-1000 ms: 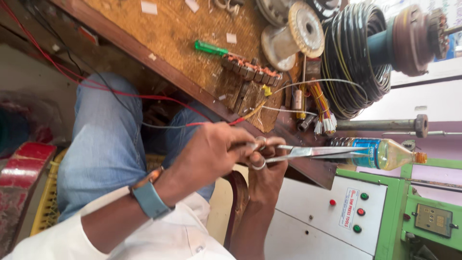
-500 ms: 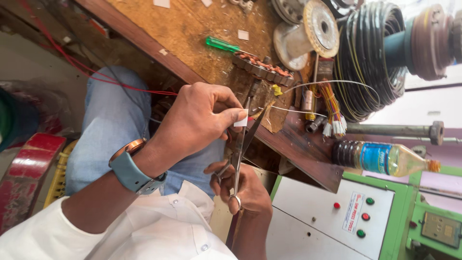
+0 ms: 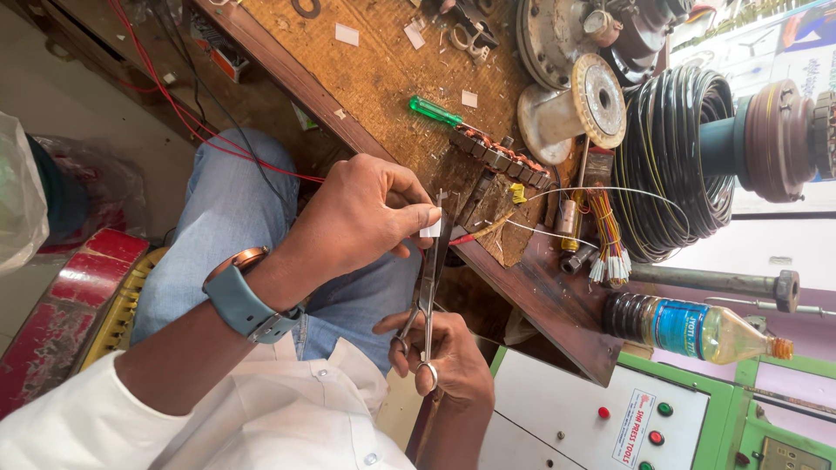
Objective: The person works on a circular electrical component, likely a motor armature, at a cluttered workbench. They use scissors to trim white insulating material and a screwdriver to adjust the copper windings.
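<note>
Left hand is up by the table edge, fingers pinched shut on a small white paper piece, thumb & forefinger tips nearly meeting. Right hand sits lower, nearer the body, fingers curled through the loops of steel scissors; blades point up at the paper & look nearly closed, tip right beside it. Wooden table runs diagonally, top worn & scattered w/ white scraps. On it: black wire coil far right, metal spool left of the coil, row of small brown parts, green screwdriver just left of those. Bottle lies past the table's right edge, above a green & white control box. Red wires hang off the left edge over the jeans. Hands work in the gap between table edge & lap; tight there, open room only at far left.
</note>
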`<state>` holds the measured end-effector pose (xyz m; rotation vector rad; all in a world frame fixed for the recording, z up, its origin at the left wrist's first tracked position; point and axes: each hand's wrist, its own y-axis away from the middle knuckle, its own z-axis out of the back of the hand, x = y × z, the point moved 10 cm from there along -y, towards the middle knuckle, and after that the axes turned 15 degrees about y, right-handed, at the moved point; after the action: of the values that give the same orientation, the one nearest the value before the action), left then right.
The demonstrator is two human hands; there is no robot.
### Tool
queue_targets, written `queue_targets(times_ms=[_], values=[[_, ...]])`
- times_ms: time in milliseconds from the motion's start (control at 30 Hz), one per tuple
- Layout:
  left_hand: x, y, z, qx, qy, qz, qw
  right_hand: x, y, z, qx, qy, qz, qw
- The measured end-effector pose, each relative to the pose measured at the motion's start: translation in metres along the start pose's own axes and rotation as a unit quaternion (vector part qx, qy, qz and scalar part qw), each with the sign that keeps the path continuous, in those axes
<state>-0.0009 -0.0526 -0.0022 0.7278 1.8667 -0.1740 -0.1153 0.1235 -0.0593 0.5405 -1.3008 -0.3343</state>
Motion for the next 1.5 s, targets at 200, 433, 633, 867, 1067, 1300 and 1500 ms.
queue_targets(times_ms=[200, 433, 633, 867, 1067, 1300, 1500], values=[[0.002, -0.001, 0.001, -0.002, -0.022, 0.000, 1.000, 0.002, 0.000, 0.001, -0.004, 0.008, 0.005, 1.000], [0.012, -0.004, 0.003, 0.009, -0.017, 0.018, 1.000, -0.017, 0.002, 0.007, -0.009, 0.004, -0.018, 1.000], [0.025, -0.002, 0.008, 0.001, -0.012, 0.025, 1.000, -0.034, 0.003, -0.001, 0.007, -0.056, -0.028, 0.998], [0.050, -0.003, 0.014, -0.002, 0.038, 0.068, 0.997, -0.067, 0.006, 0.000, 0.025, -0.032, -0.041, 0.998], [0.051, 0.001, 0.010, -0.022, 0.161, 0.062, 0.985, -0.003, 0.021, 0.000, 0.022, -0.149, 0.207, 0.967], [0.062, 0.018, -0.042, 0.034, 0.243, 0.102, 0.964, 0.067, 0.026, 0.049, -0.235, -0.133, 0.318, 0.909], [0.028, 0.036, -0.055, -0.001, -0.056, -0.138, 0.989, 0.048, 0.013, 0.066, -0.336, -0.197, 0.247, 0.887]])
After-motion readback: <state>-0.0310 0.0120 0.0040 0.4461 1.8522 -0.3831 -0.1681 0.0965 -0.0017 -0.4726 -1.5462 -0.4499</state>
